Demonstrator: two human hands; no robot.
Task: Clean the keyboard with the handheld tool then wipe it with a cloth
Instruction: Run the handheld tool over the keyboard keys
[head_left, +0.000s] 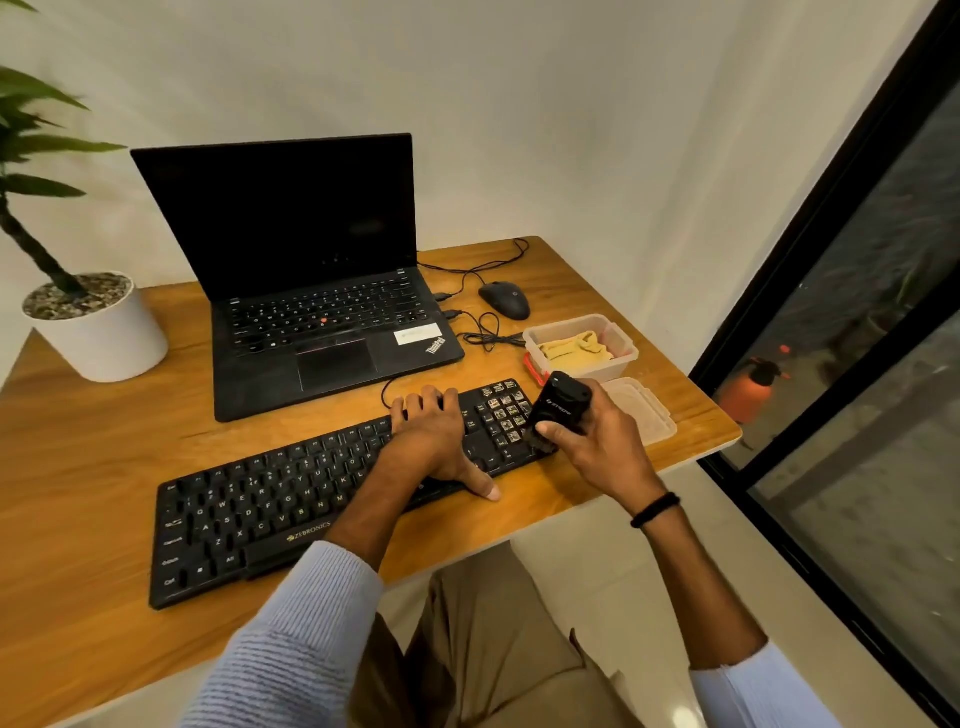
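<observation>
head cam | looks forward-down | close over desk (597, 291)

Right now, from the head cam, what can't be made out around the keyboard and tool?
Head view only:
- handheld tool, working end: hidden behind its own body and the right hand; contact with the keyboard unclear.
- Keys under the left hand: covered.
- cloth: partly hidden by its container wall.
- plant: cut off by the left edge.
</observation>
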